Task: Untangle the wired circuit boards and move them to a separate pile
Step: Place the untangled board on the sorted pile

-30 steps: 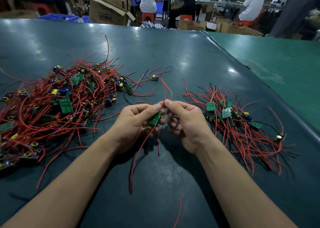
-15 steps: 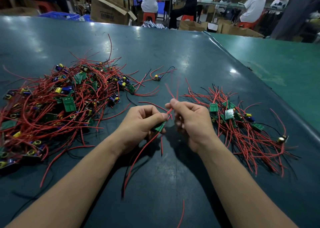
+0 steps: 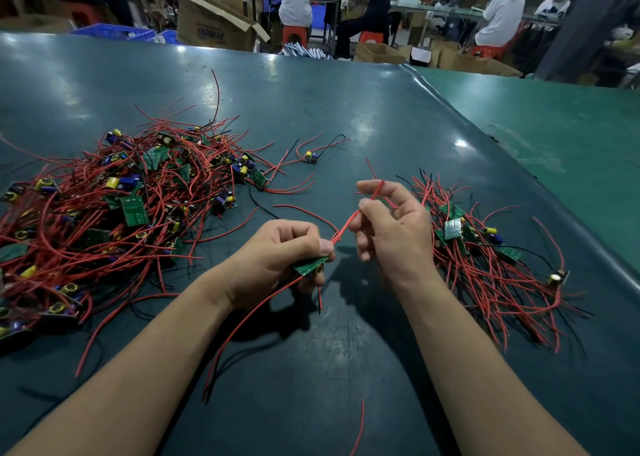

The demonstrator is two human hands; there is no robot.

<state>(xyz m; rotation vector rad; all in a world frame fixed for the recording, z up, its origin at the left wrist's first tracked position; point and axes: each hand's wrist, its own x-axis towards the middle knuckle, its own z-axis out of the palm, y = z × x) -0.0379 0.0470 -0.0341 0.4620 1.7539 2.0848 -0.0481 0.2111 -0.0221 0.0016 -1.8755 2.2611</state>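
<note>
Half the board (image 3: 309, 265), seemingly grip-hidden

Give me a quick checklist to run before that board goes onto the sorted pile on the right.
1. Left hand grips the board: ok.
2. Right hand pinches the board's red wires: ok.
3. Board's wires free of the tangled pile: ok, none reach it.
4. All wires straightened: not ok, two trail below the left hand.
5. Sorted pile within the right hand's reach: ok.
6. Board undamaged: cannot tell.
</note>
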